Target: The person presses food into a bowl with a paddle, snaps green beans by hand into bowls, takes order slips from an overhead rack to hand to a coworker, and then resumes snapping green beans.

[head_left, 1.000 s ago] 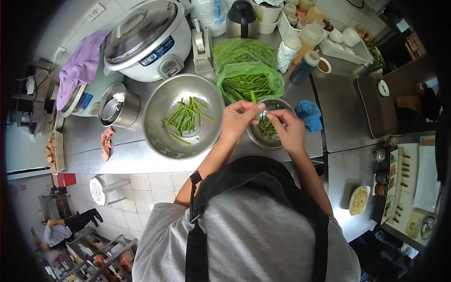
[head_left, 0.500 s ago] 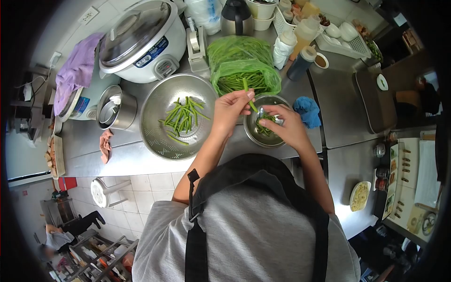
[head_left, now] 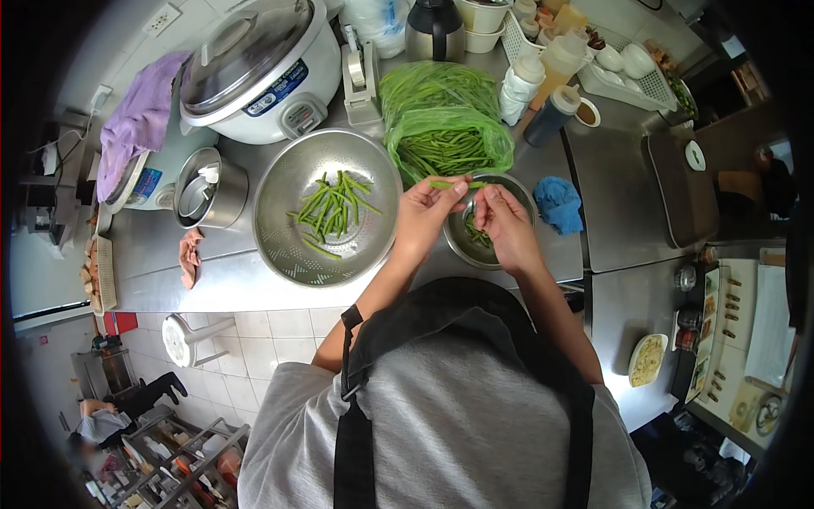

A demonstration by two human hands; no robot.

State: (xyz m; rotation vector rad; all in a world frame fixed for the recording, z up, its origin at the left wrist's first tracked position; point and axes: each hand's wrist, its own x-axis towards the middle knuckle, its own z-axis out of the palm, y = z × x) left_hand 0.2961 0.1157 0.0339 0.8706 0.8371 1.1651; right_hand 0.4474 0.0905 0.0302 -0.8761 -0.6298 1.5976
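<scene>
My left hand (head_left: 430, 216) pinches a green bean (head_left: 443, 184), which lies nearly level over the back rim of a small steel bowl (head_left: 453, 242). At the bean's right end, my right hand (head_left: 509, 227) has its thumb and fingertips closed together. Bean pieces (head_left: 477, 233) lie inside the small bowl, partly hidden by the right hand. To the left stands a large steel colander (head_left: 284, 246) with a loose pile of green beans (head_left: 332, 208). Behind both hands, a green plastic bag (head_left: 437, 89) lies open towards me, full of green beans.
A crumpled blue cloth (head_left: 558, 204) sits right of the small bowl. Sauce bottles (head_left: 551, 114) stand at the back right. A rice cooker (head_left: 263, 76), tape dispenser (head_left: 360, 85) and steel pot (head_left: 212, 195) stand left and behind. Another person (head_left: 110, 416) is far off at lower left.
The bean in my left hand has turned from upright to nearly level. My right hand has risen from over the small bowl to the bean's end, its spread fingers now closed.
</scene>
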